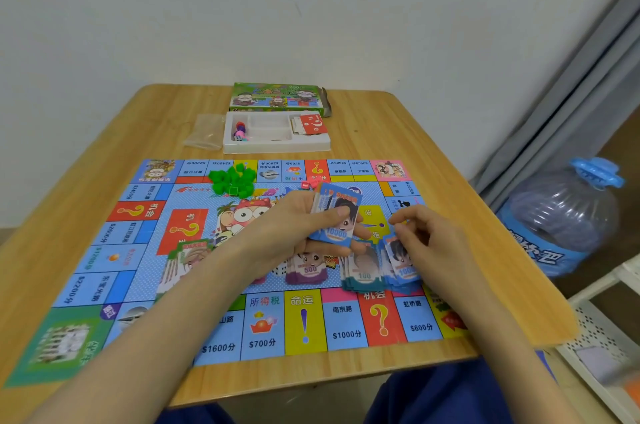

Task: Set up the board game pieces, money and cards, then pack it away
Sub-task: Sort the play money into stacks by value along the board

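Piles of purple notes (308,271) and teal notes (363,277) lie on the game board (304,323). Above them the left hand (294,226) grips a stack of blue notes (334,219), thumb on top. The right hand (429,243) curls over another blue pile (403,269); whether it pinches one is unclear. Farther off are green houses (232,181), a tray (277,146) and a box (277,97).

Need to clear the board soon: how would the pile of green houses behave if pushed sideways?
The green houses lie as a loose heap of small pieces, so they would probably scatter rather than move together. They look like light plastic, likely sliding easily on the smooth board. Their blocky shapes probably tumble, not roll.
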The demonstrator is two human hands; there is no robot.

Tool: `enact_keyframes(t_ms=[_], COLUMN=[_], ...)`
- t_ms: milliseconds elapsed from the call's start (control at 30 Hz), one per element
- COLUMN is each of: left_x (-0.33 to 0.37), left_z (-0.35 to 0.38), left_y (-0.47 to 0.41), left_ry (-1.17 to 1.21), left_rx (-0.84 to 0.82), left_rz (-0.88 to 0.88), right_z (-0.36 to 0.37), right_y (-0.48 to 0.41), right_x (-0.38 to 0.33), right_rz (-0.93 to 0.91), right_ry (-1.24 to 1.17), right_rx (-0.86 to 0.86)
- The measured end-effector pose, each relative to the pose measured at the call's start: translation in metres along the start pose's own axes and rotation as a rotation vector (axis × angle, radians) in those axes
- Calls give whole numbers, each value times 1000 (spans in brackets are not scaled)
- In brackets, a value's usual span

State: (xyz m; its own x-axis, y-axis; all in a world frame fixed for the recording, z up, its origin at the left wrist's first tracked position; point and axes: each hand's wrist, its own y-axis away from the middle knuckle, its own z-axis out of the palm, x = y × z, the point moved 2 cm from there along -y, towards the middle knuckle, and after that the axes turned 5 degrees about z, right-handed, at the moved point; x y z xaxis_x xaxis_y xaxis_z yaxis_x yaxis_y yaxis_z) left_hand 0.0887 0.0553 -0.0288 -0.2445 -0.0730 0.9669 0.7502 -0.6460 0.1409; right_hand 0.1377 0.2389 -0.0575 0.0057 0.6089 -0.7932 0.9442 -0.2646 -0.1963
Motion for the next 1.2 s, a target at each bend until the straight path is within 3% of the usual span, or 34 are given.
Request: enact_keyframes(t_ms=[533,700,800,900,1033,1200], left_x=[0,0,-1,-2,-4,-1], left_z=[-1,0,-1,-2,-3,1], left_y=[-1,-1,-1,-2,-4,-3], left_ry=[-18,-28,-38,-67,-126,-38], left_rx=[-11,-8,-2,25,52,3], left_rz=[18,20,17,15,19,7], right_z=[6,5,-1,-1,6,6], right_y=[2,2,5,11,14,11], right_x=[6,6,-4,-11,-12,-8], right_rz=[-159,-186,-310,-441,-552,-616], right_ry=[418,267,125,53,138,162], right_rx=[-54,82,178,61,-149,-92])
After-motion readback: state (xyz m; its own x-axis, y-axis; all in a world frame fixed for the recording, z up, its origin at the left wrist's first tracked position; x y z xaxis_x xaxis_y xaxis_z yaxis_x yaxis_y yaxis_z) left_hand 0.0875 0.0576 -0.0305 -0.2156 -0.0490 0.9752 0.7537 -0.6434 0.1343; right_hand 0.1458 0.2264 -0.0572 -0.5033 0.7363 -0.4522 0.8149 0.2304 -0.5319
